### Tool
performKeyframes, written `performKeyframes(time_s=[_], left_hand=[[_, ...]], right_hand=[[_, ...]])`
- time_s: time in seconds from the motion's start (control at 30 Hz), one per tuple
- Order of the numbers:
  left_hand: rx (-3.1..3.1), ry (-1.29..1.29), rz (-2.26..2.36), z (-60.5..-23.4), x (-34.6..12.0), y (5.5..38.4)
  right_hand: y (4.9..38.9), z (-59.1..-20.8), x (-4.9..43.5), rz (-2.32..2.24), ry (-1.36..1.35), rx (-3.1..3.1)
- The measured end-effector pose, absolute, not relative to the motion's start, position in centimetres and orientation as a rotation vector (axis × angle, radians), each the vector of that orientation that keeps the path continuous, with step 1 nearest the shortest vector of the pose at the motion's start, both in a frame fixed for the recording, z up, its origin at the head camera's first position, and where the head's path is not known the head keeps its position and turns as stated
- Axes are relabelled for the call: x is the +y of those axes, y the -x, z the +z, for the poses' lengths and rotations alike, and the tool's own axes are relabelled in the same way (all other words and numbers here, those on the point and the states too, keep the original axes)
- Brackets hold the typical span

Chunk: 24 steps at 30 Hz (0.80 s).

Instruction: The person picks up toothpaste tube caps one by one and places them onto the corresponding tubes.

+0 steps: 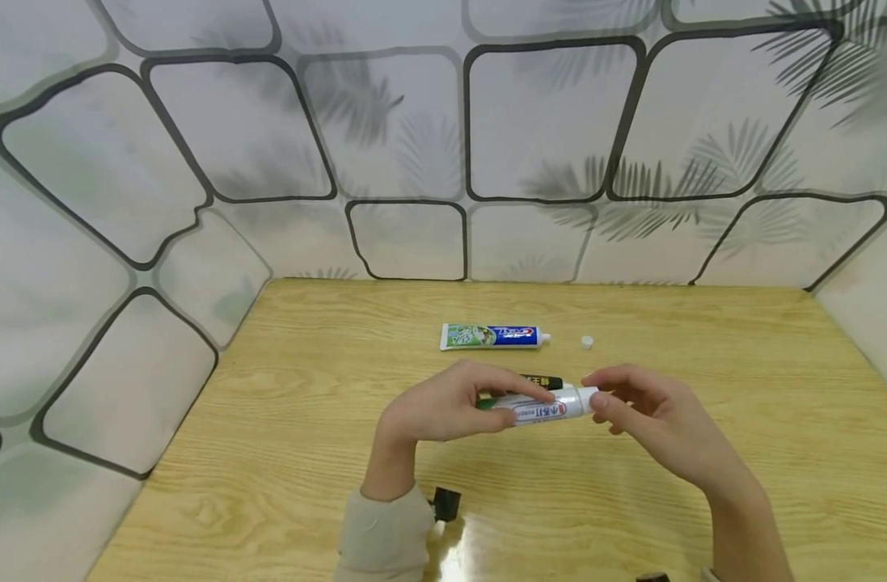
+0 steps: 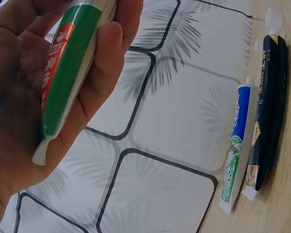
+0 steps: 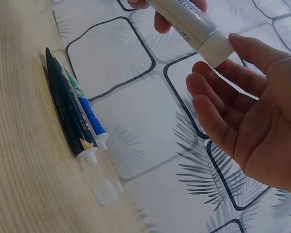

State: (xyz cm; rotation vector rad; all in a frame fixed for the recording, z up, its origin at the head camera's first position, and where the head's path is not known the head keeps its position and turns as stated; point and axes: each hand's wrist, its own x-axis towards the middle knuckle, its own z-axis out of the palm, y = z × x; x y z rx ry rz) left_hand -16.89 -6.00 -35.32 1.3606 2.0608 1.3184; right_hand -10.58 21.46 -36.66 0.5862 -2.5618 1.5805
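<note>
My left hand (image 1: 450,402) grips a toothpaste tube (image 1: 538,406) above the table. This tube is white with a green back end and red lettering, as the left wrist view shows. At its right end is a white cap (image 3: 217,48), which my right hand (image 1: 657,416) pinches between thumb and fingers. Behind the held tube lies a black toothpaste tube (image 2: 269,107), partly covered in the head view by the left hand and held tube. Farther back lies a blue and green toothpaste tube (image 1: 490,336), its bare nozzle pointing right.
A loose white cap (image 1: 587,343) lies right of the blue and green tube. In the right wrist view, a larger white cap (image 3: 105,193) lies beyond the black tube's nozzle. The wooden table (image 1: 283,420) meets a patterned wall (image 1: 407,162) at the back.
</note>
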Motion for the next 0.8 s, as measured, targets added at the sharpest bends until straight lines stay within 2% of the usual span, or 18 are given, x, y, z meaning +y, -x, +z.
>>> performKeyframes(time_s=[0.53, 0.8], left_hand=[[2.036, -1.373, 1.302, -35.4, -5.63, 16.8], [2.052, -1.341, 1.295, -35.23, -5.77, 16.82]], right_hand=[[10.7, -36.66, 21.53, 1.6, -0.535, -2.619], [10.55, -36.58, 21.89, 1.605, -0.631, -2.568]])
